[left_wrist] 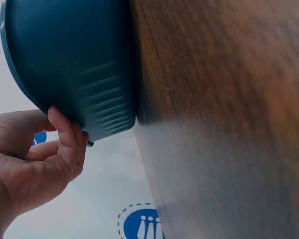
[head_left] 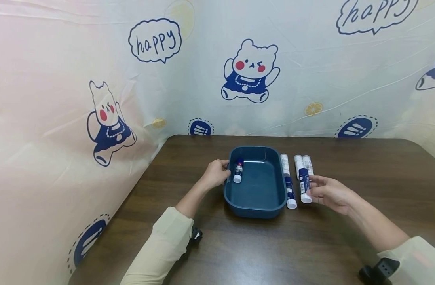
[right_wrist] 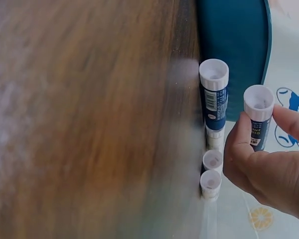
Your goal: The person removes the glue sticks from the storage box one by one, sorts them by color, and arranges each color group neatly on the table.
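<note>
My left hand (head_left: 216, 174) grips the left side of a dark blue plastic bin (head_left: 260, 212), thumb and fingers at its rim and outer wall (left_wrist: 65, 59). Inside the bin, near its left wall, lies one glue stick (head_left: 238, 171) with a navy label and white end. My right hand (head_left: 329, 194) pinches another navy-and-white glue stick (right_wrist: 259, 114) between thumb and fingers, raised off the table. Beneath and beyond it lie two mostly white glue sticks (head_left: 298, 165). Along the bin's right wall lie a navy glue stick (head_left: 290, 193) and a white one (head_left: 284, 163).
Everything stands on a dark brown wooden table (head_left: 238, 253). Behind it and to the left hangs a pale curtain (head_left: 210, 79) printed with cartoon bears and lettering. Dark wrist devices are strapped over both sleeves (head_left: 167, 237).
</note>
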A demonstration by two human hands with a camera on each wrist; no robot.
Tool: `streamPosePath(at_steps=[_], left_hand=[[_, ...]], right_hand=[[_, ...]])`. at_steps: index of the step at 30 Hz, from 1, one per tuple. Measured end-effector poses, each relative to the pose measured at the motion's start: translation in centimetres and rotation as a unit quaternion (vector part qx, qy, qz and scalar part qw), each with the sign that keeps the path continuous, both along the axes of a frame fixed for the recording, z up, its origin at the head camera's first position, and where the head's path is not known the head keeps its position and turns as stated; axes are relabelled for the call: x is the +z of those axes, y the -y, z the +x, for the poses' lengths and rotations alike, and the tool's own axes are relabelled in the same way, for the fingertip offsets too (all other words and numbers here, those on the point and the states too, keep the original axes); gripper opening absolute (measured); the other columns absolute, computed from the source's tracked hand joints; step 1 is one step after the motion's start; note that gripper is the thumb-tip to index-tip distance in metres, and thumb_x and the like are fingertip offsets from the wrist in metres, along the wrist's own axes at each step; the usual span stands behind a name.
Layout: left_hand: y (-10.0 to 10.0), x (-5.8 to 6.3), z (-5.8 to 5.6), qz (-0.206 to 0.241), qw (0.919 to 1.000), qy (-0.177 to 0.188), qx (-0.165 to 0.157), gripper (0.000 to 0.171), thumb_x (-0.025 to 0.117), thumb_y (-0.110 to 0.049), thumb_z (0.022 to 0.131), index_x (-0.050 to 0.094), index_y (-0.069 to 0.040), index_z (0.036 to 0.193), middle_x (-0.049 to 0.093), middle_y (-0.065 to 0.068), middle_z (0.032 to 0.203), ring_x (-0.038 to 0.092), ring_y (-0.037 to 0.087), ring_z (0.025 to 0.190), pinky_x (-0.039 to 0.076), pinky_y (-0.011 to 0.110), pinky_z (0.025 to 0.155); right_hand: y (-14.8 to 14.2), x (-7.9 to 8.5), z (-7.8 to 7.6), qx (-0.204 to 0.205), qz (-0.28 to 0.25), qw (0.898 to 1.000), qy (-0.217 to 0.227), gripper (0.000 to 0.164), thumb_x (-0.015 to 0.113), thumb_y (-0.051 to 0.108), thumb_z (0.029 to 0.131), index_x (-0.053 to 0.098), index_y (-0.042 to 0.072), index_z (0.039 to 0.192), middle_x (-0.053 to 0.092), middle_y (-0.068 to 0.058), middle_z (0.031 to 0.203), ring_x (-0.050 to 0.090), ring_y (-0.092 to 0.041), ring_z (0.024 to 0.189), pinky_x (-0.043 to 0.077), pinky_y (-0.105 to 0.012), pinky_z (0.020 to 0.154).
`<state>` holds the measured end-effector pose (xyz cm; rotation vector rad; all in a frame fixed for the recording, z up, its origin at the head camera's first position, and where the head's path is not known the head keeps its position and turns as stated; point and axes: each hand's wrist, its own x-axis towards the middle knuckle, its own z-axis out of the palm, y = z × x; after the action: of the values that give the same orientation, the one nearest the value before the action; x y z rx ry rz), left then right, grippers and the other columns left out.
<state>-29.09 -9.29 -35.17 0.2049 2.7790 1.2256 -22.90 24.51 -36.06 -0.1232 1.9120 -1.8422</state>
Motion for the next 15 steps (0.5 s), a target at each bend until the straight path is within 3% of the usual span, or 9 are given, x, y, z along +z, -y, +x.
streamPosePath(at_steps=[15], left_hand=[[0.00,0.06,-0.04,-0.002,1.0000,-0.001,-0.001,0.047,0.052,-0.004,0.091,0.043,0.000,0.136,0.059,0.013,0.102,0.055,0.017,0.055,0.050,0.027,0.053]], right_hand=[[-0.25,-0.60,-0.11,0.002,0.039,0.999,0.021,0.083,0.055,0.000,0.083,-0.002,-0.010,0.143,0.029,-0.026,0.131,0.047,-0.018,0.097,0.046,-0.029,0.084]])
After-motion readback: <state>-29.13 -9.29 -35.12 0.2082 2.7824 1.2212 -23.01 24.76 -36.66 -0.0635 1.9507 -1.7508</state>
